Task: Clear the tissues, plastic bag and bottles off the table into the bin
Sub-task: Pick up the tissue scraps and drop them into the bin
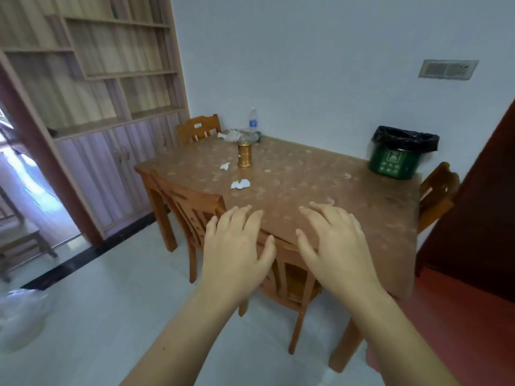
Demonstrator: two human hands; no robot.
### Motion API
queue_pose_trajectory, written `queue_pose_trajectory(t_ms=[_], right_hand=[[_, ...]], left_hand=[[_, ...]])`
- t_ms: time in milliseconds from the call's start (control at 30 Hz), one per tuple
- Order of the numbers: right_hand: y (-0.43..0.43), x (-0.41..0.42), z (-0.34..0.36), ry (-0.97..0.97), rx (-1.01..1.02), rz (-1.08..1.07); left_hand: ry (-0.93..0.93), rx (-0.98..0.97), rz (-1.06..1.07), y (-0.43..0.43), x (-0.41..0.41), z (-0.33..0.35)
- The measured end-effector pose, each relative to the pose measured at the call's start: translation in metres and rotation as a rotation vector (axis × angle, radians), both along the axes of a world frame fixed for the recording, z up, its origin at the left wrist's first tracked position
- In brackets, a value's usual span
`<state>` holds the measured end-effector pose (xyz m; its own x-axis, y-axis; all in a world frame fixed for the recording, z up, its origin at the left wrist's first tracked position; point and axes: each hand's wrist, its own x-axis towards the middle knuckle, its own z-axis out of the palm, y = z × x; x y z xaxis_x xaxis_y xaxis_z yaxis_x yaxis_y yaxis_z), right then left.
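Observation:
A brown table [320, 179] stands against the wall. Two crumpled tissues lie on it: one [240, 184] near the middle left, a smaller one [225, 166] farther back. At the far corner stand a clear water bottle [253, 121], a crumpled clear plastic bag [231, 135] and what looks like a second bottle lying down [250, 138]. A green bin [395, 160] with a black liner sits on the table's right end. My left hand [237, 246] and right hand [334, 240] hover over the near edge, fingers spread, holding nothing.
A small golden lantern [244, 154] stands on the table near the tissues. Wooden chairs are tucked in at the near side [195, 210], far left [198, 129] and right [437, 190]. A shelf cabinet [111, 107] lines the left wall. A white bag [22, 316] lies on the floor.

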<state>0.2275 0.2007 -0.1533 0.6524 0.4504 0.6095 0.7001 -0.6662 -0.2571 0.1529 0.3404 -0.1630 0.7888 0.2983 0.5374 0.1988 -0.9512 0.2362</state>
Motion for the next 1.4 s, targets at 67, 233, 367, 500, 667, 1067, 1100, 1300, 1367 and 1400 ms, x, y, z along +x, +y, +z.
queue_pose_trajectory(t_ms=[67,233,367,500,667,1067,1100,1300,1367,1400], right_hand=[[0.017,0.013,-0.006,0.029,-0.004,0.030],[0.075,0.040,-0.020,0.106,-0.033,0.092],[0.131,0.061,-0.031,0.096,-0.044,0.110],[0.204,0.083,-0.039,0.125,-0.057,0.125],[0.301,0.108,-0.038,0.129,-0.046,0.142],[0.414,0.201,-0.066,0.132,-0.037,0.115],[0.422,0.215,-0.070,0.126,-0.038,0.111],[0.462,0.304,-0.082,0.167,0.064,0.073],[0.467,0.333,-0.083,0.171,0.089,0.048],[0.468,0.347,-0.085,0.176,0.093,0.032]], left_hand=[[0.017,-0.022,0.028,0.016,0.008,-0.008],[0.015,-0.075,0.109,0.071,0.026,-0.022],[0.029,-0.137,0.140,0.127,0.043,-0.034],[0.020,-0.144,0.180,0.203,0.061,-0.046],[0.062,-0.144,0.203,0.296,0.087,-0.041],[0.092,-0.145,0.111,0.410,0.181,-0.075],[0.090,-0.137,0.109,0.417,0.195,-0.078],[0.101,-0.061,0.108,0.456,0.285,-0.084],[0.126,-0.040,0.097,0.466,0.318,-0.083],[0.138,-0.032,0.088,0.470,0.331,-0.085]])
